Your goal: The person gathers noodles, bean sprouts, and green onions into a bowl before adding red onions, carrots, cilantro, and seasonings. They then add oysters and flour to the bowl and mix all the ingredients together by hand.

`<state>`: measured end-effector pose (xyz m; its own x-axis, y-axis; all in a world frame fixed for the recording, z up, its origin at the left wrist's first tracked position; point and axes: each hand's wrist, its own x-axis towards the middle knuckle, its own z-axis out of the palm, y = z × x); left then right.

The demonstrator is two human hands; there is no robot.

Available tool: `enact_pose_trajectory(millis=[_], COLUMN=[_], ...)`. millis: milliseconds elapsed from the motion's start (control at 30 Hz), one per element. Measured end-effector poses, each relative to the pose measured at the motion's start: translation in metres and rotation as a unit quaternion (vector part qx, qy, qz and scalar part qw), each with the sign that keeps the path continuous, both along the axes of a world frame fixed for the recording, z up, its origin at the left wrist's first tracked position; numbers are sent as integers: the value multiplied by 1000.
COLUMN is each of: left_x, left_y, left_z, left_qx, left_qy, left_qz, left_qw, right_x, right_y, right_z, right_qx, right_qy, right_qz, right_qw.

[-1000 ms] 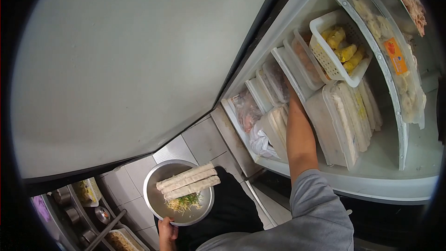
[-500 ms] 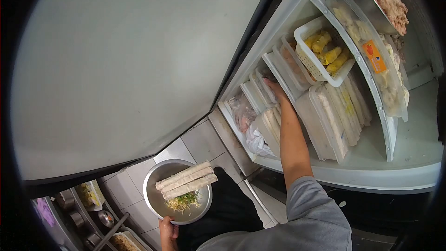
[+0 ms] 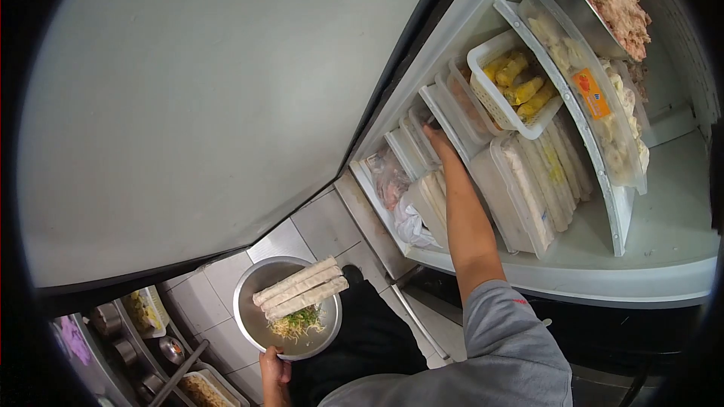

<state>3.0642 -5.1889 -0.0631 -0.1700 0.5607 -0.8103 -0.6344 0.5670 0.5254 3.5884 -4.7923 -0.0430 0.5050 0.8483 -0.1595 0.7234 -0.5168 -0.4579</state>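
My left hand grips the near rim of a round metal bowl held low over the floor. Three long pale rolls lie across the bowl, with shredded cheese and herbs beneath them. My right hand reaches into the open fridge and touches the clear plastic containers standing on edge on the shelf; the fingertips are partly hidden among them. The grey sleeve covers my upper arm.
The open fridge door fills the left. On the shelf stand a white basket of yellow pieces, tubs of pale rolls and bagged meat. A counter with food tubs sits lower left over the tiled floor.
My right hand has slid left and outward along the shelf, from deep between the tubs to the upright clear containers. The bowl has stayed nearly still in my left hand.
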Motion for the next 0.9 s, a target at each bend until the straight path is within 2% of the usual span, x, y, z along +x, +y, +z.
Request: enact_pose_trajectory(millis=[67, 133, 233, 267, 333, 367, 400, 433, 467, 533, 567, 600, 667, 767, 800, 867, 900], left_x=[0, -4, -7, -5, -1, -1, -2, -2, 0, 2, 2, 1, 1, 5, 9, 8, 4], left_y=[-2, -6, -8, -6, -2, -3, -3, -4, -4, -4, -5, -6, -8, -1, -1, -8, -12], left_z=[-2, -5, -3, 2, 11, 11, 8, 7, 8, 9, 9, 9, 13, 24, 27, 29, 23], left_qx=[7, -4, -1, -1, -14, -14, -10, -6, -6, 4, 3, 3, 1, -19, -10, -9, -10], left_qy=[2, -1, 0, -1, -18, -19, -21, -23, -23, -43, -42, -34, -25, -19, -20, -17, -15], left_qz=[6, -4, -10, -11, -5, -5, -4, -3, -2, 16, 17, 6, -4, -6, 12, 30, 25], left_qw=[1000, 1000, 1000, 1000, 1000, 1000, 1000, 1000, 1000, 999, 999, 999, 1000, 1000, 1000, 999, 1000], right_x=[5, 4, -3, 9, 20, 20, 17, 10, 5, -1, 2, 3, 8, 18, 23, 14, 8], right_y=[-1, -13, -25, -23, -19, -21, -24, -28, -32, -35, -32, -30, -27, -18, -13, -20, -27], right_z=[-8, -10, 5, -9, -21, -20, -20, -12, -2, 8, -2, -11, -29, -38, -41, -37, -30], right_qx=[5, 28, 64, 64, 190, 190, 156, 115, 115, 202, 201, 251, 295, 337, 321, 294, 286], right_qy=[30, -47, -53, -54, 40, 39, 215, 382, 383, 187, 189, 50, -90, -93, 11, 118, 63], right_qz=[3, 7, 13, 12, 70, 71, -25, -118, -117, 31, 32, 55, 79, 65, 58, 48, 102], right_qw=[1000, 998, 996, 996, 979, 978, 964, 909, 909, 961, 961, 965, 948, 935, 945, 947, 951])
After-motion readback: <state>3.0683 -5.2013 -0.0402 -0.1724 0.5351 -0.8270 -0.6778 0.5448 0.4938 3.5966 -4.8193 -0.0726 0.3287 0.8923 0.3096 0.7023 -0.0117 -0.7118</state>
